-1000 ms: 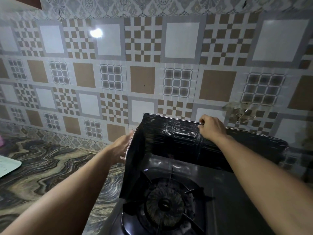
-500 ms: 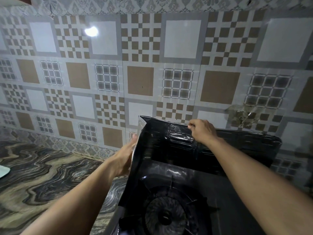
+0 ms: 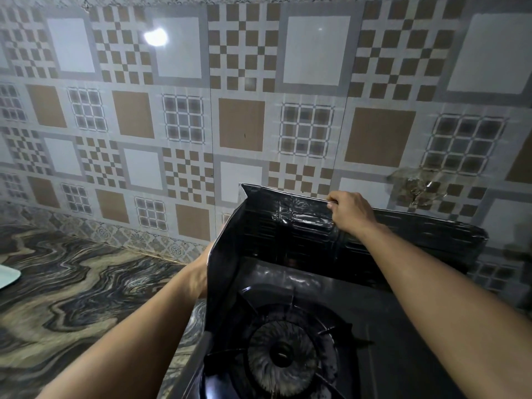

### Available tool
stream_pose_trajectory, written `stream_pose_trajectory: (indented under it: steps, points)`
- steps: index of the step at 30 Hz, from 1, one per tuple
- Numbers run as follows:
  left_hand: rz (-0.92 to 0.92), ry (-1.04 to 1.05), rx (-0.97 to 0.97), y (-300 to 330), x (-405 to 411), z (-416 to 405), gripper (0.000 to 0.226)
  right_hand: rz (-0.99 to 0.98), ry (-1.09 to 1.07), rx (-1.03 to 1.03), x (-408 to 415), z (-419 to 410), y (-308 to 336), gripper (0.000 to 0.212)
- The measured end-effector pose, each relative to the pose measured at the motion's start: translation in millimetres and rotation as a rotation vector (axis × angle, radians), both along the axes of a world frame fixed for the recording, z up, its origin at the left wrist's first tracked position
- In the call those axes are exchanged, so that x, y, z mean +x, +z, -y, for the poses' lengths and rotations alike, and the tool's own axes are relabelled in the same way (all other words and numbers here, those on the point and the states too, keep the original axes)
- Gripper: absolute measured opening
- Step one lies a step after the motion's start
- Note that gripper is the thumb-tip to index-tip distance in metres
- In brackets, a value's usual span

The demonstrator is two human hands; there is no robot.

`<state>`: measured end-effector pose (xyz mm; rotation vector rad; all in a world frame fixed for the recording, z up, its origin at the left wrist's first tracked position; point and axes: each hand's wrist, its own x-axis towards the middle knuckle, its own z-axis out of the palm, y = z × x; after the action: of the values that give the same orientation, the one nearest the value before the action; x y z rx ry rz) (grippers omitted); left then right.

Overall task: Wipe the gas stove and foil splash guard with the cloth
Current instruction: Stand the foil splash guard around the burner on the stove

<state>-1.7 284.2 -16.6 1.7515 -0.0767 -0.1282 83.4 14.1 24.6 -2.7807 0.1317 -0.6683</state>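
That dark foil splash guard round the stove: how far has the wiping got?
Nothing looks wiped yet, and no cloth is visible. In hand: the right hand grips the top edge of the dark crinkled foil splash guard; the left hand sits behind its side panel, mostly hidden. Left: wiping the guard and the black gas stove.

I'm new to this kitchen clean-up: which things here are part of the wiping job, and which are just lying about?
Part of the job:
- foil splash guard, top edge held by the right hand
- gas stove with its burner
- left hand outside the guard's side panel

Just lying about:
- pale object on the marbled counter
- tiled wall
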Motion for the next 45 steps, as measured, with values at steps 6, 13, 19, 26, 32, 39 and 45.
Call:
stream_pose_trajectory:
  steps: [6, 13, 19, 26, 32, 39, 45]
  points:
    - [-0.106, -0.009, -0.170, 0.5, -1.5, -13.1, 0.018, 0.046, -0.072, -0.066, -7.3, 7.8, 3.0, 0.028]
    - [-0.360, 0.108, -0.472, 8.4, 8.7, -17.3, 0.056, 0.093, -0.098, -0.087, -13.7, 15.1, 6.9, 0.031]
    - [-0.369, 0.005, -0.471, 16.9, 5.7, -30.8, 0.064, 0.101, -0.083, -0.083, -20.3, 13.0, 10.9, 0.032]
    - [-0.407, 0.027, -0.465, 22.4, -6.5, -50.8, 0.083, 0.089, -0.057, -0.047, -32.1, -1.4, 15.1, 0.030]
    - [-0.385, 0.079, -0.342, 14.5, -18.8, -83.0, 0.099, 0.034, 0.035, 0.033, -53.5, -25.7, 15.1, 0.033]
    - [-0.320, 0.140, -0.151, 11.6, -36.7, -118.8, 0.102, -0.001, 0.130, 0.087, -87.4, -58.7, 17.9, 0.033]
    - [-0.281, 0.103, -0.096, 14.2, -55.2, -132.1, 0.104, -0.032, 0.172, 0.060, -134.0, -80.2, 21.6, 0.028]
